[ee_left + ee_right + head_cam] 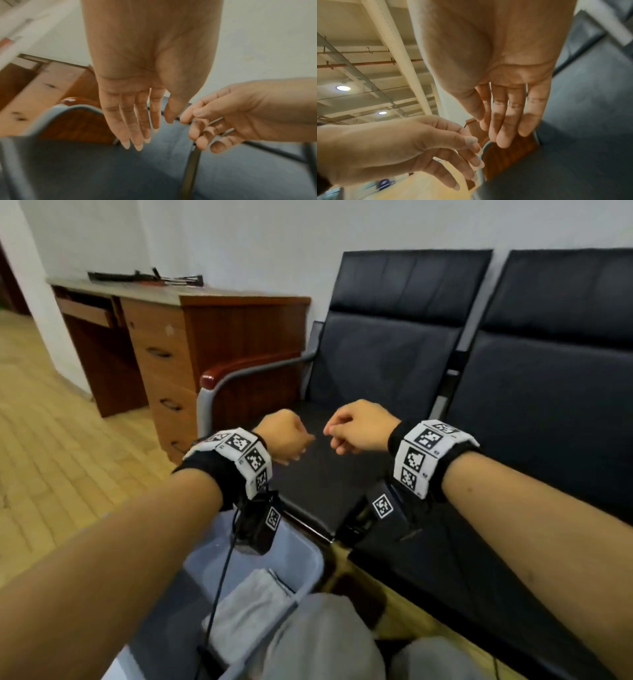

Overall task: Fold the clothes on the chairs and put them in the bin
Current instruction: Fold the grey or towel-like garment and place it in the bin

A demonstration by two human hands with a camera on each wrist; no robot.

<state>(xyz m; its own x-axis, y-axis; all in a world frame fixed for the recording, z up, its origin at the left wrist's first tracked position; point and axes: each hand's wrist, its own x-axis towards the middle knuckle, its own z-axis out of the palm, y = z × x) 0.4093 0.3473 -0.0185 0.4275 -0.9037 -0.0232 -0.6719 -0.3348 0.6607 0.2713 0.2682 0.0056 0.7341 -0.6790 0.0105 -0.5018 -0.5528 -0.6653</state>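
Both hands hover side by side above the bare seat of the left black chair (342,474). My left hand (286,440) holds nothing; in the left wrist view its fingers (135,128) hang almost straight. My right hand (352,428) is also empty, its fingers (501,121) relaxed and pointing down. The two hands are a small gap apart. A pale blue bin (301,556) stands on the floor below my left forearm, with a folded grey garment (250,607) inside. No clothes lie on either chair seat in view.
A second black chair (548,412) adjoins on the right. A wooden desk (191,337) with drawers stands left of the chairs, beside the wood-capped armrest (239,368). My grey-trousered knees (325,645) are at the bottom. A black cable (219,580) hangs over the bin.
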